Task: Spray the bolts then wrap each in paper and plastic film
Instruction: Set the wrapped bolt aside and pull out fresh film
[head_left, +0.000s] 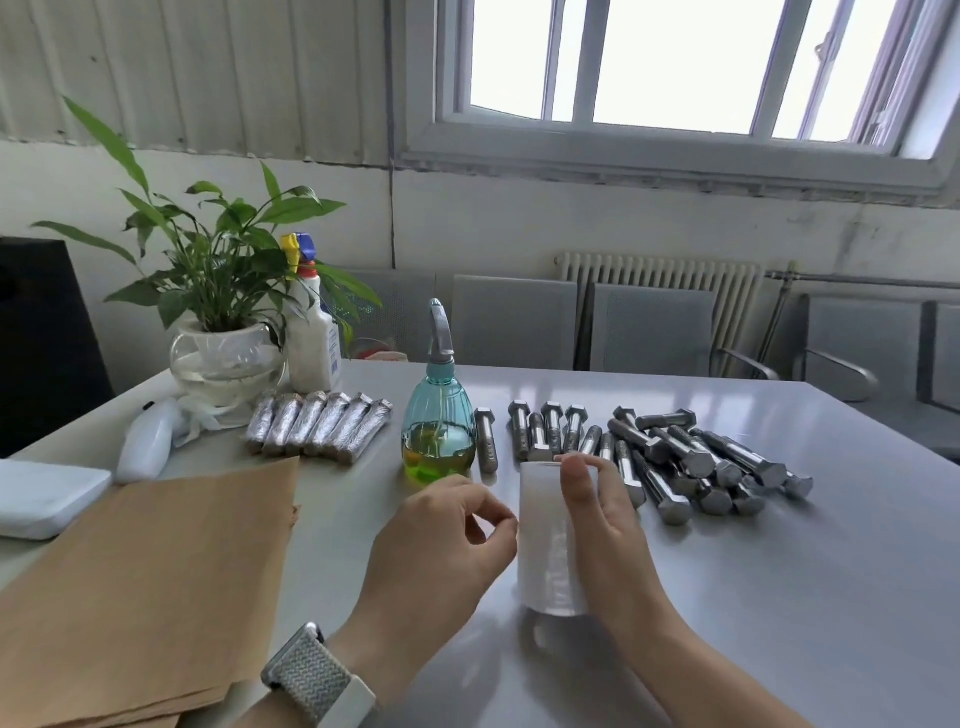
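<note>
Gripping the film roll (550, 540) upright, right hand (605, 525) curls round it; left hand (441, 540) pinches at its edge. Beyond: six wrapped bolts (318, 426) done, bare bolts (670, 457) remaining, paper (156, 571) leftward

Plain workshop office — corrugated wall (197, 73), radiator (660, 280), metal chairs (652, 327).

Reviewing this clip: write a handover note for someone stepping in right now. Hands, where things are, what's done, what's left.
Right hand grips the upright plastic film roll; left hand pinches at its edge, apparently seeking the film's end.
Six wrapped bolts lie in a row left of the blue spray bottle.
Bare bolts lie in a pile on the right.
Brown paper sheets are stacked on the left.
Left: wrap the bare bolts; whether they are sprayed cannot be told.
</note>
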